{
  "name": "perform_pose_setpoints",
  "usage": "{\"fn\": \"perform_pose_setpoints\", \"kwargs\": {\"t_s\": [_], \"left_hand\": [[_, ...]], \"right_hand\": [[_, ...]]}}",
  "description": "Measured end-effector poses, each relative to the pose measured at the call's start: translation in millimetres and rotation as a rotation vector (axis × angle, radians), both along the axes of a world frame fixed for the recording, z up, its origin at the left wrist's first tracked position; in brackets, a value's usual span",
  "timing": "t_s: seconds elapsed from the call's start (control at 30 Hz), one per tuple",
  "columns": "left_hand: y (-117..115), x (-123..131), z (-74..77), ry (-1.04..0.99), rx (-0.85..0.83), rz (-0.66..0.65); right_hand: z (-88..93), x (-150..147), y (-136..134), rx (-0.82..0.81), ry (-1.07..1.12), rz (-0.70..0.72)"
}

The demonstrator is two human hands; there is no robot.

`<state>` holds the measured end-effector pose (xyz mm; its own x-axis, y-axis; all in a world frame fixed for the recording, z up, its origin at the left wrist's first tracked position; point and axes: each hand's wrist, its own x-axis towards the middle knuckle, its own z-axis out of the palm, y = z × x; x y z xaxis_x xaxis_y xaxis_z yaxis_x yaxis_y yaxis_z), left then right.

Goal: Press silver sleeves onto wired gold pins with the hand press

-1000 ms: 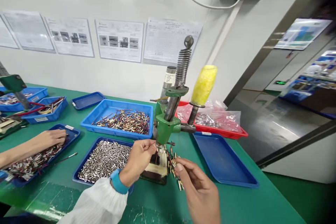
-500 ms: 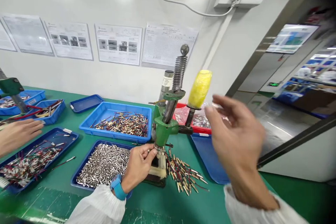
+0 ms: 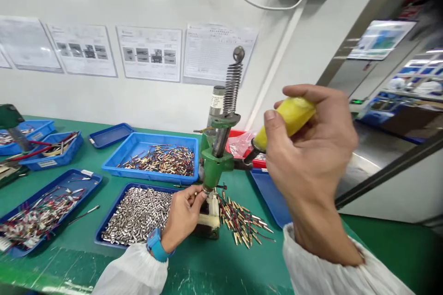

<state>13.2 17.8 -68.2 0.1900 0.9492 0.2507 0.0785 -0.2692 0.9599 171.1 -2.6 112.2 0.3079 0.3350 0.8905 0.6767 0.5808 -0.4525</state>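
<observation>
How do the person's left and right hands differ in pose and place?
The right hand is closed around the yellow handle, while the left hand is in a pinch pose at the lower end of the green press head; anything pinched is too hidden to tell. The right hand is higher in view, the left hand lower. Both are bare, with white sleeves.

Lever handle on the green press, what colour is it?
The lever handle is yellow; it shows best in the head view, partly covered by the right hand.
</observation>
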Motion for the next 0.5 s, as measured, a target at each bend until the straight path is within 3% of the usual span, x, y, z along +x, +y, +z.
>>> {"fn": "perform_pose_setpoints", "kwargs": {"t_s": [0.17, 0.3, 0.5], "left_hand": [[2, 2, -4.0, 0.015, 0.009, 0.030], [0, 1, -3.7, -0.008, 0.012, 0.042], [-1, 4, -1.1, -0.161, -0.039, -0.016]], "right_hand": [[7.0, 9, 3, -0.059, -0.059, 0.038], [2.8, 1, -3, -0.051, -0.002, 0.062], [-1.1, -1, 7, -0.027, -0.017, -0.057]]}}
